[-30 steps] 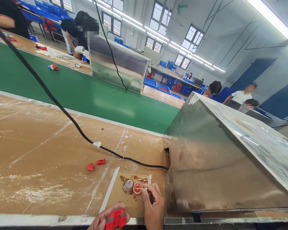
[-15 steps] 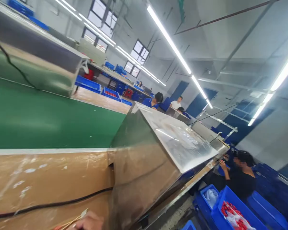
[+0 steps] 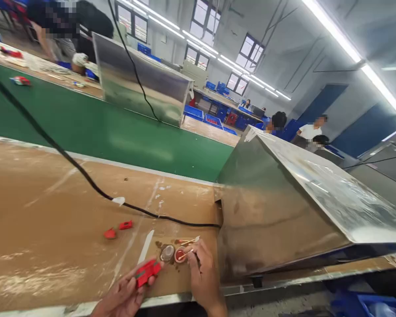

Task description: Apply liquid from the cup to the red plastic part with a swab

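Near front edge of workbench (image 3: 53,211): left hand (image 3: 125,293) pinches red toy part (image 3: 147,271), tilted up for access; right hand (image 3: 201,275) grips thin stick (image 3: 185,254), tip dipped in red paint cap (image 3: 180,255) beside clear cap (image 3: 167,253), steel hood (image 3: 284,207) rightward.

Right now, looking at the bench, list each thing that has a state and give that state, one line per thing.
left hand: closed on the red plastic part, held just above the bench.
red plastic part: gripped, tilted.
right hand: pinching a thin stick.
thin stick: tip in the red paint cap.
red paint cap: open, holding red paint.
clear cap: open, beside the red one.
two small red pieces: lying loose on the bench.
black cable: draped across the bench.
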Tool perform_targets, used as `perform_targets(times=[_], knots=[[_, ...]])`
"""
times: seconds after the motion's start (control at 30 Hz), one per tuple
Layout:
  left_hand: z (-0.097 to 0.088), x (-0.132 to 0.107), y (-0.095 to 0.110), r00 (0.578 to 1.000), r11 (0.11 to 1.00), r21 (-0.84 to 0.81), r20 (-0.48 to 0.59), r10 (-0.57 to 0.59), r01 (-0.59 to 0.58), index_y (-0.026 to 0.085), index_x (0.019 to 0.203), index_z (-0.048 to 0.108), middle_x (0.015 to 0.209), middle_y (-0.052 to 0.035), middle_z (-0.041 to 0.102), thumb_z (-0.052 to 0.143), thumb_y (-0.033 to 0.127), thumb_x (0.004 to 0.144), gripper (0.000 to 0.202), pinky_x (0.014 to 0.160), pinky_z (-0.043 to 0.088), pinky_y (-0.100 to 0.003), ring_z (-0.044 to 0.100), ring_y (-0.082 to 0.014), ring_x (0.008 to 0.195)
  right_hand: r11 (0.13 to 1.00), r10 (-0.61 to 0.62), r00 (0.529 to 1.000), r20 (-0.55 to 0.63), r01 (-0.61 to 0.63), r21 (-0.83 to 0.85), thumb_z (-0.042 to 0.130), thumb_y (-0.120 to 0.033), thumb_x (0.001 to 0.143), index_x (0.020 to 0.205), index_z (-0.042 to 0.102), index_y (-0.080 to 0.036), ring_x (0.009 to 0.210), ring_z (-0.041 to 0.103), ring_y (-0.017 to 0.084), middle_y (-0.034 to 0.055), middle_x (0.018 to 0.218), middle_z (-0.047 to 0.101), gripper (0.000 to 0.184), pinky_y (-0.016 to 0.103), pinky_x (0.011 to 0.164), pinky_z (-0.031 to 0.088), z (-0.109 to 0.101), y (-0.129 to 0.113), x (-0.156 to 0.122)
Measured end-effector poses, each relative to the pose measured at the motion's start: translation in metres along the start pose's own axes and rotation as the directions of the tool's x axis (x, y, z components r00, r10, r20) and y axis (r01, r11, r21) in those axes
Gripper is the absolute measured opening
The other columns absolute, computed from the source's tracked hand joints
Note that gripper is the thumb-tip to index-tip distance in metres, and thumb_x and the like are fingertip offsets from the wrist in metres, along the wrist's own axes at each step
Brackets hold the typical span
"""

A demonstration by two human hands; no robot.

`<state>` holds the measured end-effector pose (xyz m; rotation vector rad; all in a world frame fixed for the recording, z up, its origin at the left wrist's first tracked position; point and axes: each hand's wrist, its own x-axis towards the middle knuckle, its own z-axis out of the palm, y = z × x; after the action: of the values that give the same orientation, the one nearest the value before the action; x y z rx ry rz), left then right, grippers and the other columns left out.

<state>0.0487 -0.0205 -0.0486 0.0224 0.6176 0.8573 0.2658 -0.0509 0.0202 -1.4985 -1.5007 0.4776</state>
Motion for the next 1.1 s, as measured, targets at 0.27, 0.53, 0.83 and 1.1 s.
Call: perform_targets(times=[0.27,0.53,0.83,1.1], knots=[[0.051,-0.018,0.000,0.995,0.995,0.003,0.028,0.101,-0.101,0.024,0.097,0.091,0.097,-0.0086,0.090,0.107,0.018,0.059,0.042,0.077,0.068,-0.018,0.083,-0.0235,0.087,0.998,0.032,0.999,-0.024,-0.031,0.050,0.048,-0.047,0.114,0.094,0.077,-0.025,0.080,0.067,0.017,0.0016,0.091,0.074,0.042,0.027,0.077,0.051,-0.004,0.004,0.004],[0.052,-0.025,0.007,0.999,0.998,0.038,0.030,0.045,-0.046,0.021,0.103,0.091,0.106,-0.0143,0.089,0.109,0.019,0.056,0.051,0.081,0.068,-0.020,0.084,-0.0263,0.094,0.993,0.116,0.988,-0.103,-0.111,0.048,0.061,-0.050,0.107,0.083,0.074,-0.022,0.074,0.067,0.016,-0.0001,0.079,0.074,0.039,0.024,0.073,0.050,0.004,0.012,0.006],[0.051,-0.025,0.006,0.999,0.999,0.030,0.042,0.021,-0.022,0.019,0.100,0.091,0.101,-0.0165,0.089,0.108,0.024,0.060,0.044,0.078,0.068,-0.022,0.084,-0.0254,0.088,0.977,0.197,0.962,-0.188,-0.176,0.122,0.060,-0.062,0.104,0.078,0.069,-0.021,0.060,0.061,0.014,-0.0009,0.069,0.068,0.049,0.023,0.058,0.048,0.006,0.020,0.009],[0.059,-0.029,0.006,0.998,0.997,0.071,0.050,0.040,-0.043,0.019,0.095,0.091,0.096,-0.0159,0.089,0.110,0.032,0.056,0.045,0.071,0.066,-0.025,0.081,-0.0247,0.080,0.922,0.332,0.913,-0.237,-0.261,0.286,0.071,-0.078,0.089,0.070,0.065,-0.021,0.055,0.052,0.012,-0.0024,0.061,0.060,0.061,0.022,0.054,0.044,0.008,0.016,0.009]])
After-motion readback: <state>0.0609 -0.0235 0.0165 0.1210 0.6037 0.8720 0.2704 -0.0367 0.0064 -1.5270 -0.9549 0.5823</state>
